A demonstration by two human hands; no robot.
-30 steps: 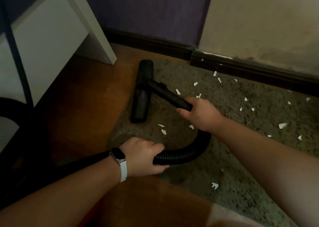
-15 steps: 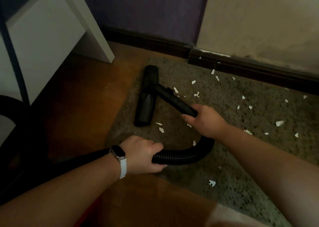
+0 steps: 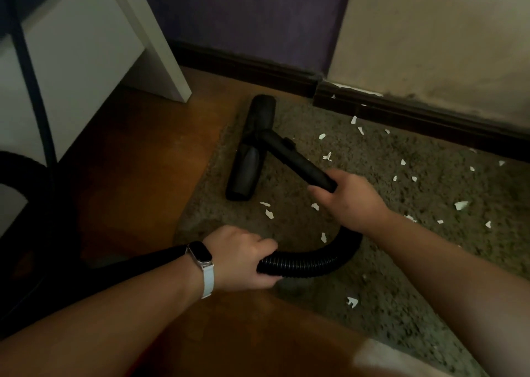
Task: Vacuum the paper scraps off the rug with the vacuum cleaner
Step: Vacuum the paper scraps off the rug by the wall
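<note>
A black vacuum floor head lies on the left part of the speckled grey-brown rug. Its black wand slants back to my right hand, which grips the wand's near end. From there a ribbed black hose curves down and left into my left hand, which holds it; that wrist wears a watch with a white strap. Several white paper scraps are scattered over the rug, some just in front of the head and one near me.
Brown wooden floor lies left of the rug. A white furniture leg and panel stand at the back left. A dark baseboard runs along the purple and beige walls. More black hose loops at the far left.
The floor head and wand have shifted a little to the right over the rug with my right hand. My left hand keeps its hold on the hose.
</note>
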